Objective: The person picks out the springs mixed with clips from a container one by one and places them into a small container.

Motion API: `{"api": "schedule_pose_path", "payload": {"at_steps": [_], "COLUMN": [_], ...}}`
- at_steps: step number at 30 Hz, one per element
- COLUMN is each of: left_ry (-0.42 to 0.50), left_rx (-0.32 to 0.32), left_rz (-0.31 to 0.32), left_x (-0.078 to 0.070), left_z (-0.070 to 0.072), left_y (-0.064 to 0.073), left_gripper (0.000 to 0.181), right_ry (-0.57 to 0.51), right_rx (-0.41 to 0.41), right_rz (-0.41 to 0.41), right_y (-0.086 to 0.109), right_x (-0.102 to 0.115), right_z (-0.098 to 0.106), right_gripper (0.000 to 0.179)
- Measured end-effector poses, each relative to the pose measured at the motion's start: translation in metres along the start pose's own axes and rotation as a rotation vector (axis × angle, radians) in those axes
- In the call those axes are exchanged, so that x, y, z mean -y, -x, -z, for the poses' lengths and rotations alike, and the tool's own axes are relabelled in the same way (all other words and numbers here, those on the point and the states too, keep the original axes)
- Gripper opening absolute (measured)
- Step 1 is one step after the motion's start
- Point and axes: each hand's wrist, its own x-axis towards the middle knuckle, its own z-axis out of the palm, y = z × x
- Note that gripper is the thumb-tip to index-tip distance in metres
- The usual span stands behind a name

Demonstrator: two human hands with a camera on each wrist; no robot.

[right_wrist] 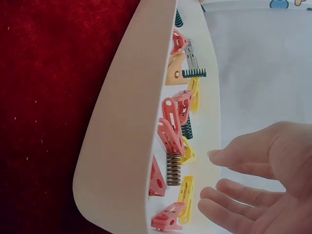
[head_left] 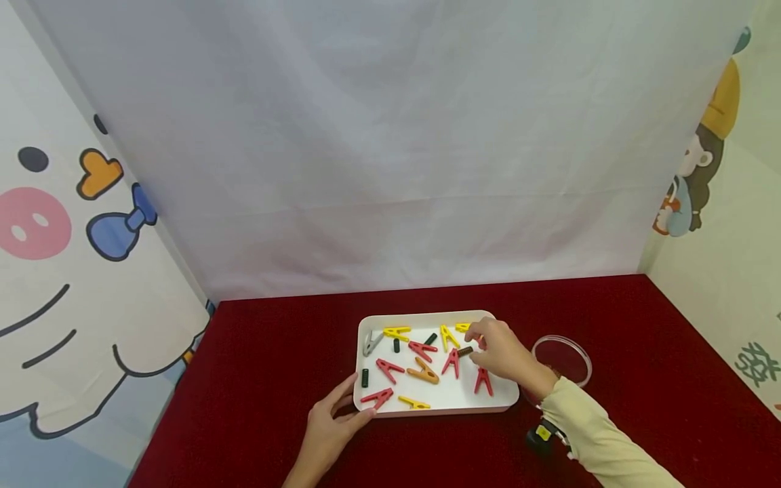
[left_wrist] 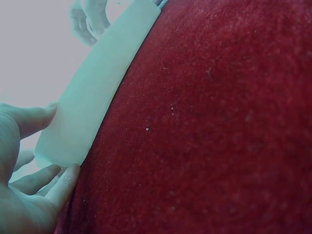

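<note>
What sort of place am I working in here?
It looks like a small makeshift booth, perhaps set up for tabletop work: a red-covered table, a pale backdrop behind it, and cartoon panels on either side. The wider room is out of view.

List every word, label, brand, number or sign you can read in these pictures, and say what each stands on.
Readable text: none.
Green mark on the right wall: possibly a written character, too blurred to read.
Yellow patch on the black object beside the sleeve: too small to read any print.
Tray, clips, springs: no lettering shows.
</note>
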Motion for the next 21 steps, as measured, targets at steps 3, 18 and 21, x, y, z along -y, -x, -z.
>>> {"api": "schedule_pose_path", "payload": {"at_steps": [3,18,21], "left_ry": [0.007,0.000,-0.003], "left_rx": [0.007,0.003,0.004], "left_rz": [0.003,0.001,0.005], "left_x": [0.001,0.003,0.003], "left_z": [0.000,0.000,0.000], "left_y": [-0.001,-0.001,-0.002], "left_gripper": [0.070,0.069,0.069], "right_ry": [0.005,0.040,0.045], "right_rx": [0.018,0.076,0.081], "right_rz": [-0.018,-0.067,-0.077], "right_y": [-0.002,-0.011,-0.013], "right_x": [0.000,-0.008,-0.008], "right_z": [-0.002,-0.019,-0.022], "right_gripper": [0.019,0.023,0.024]}}
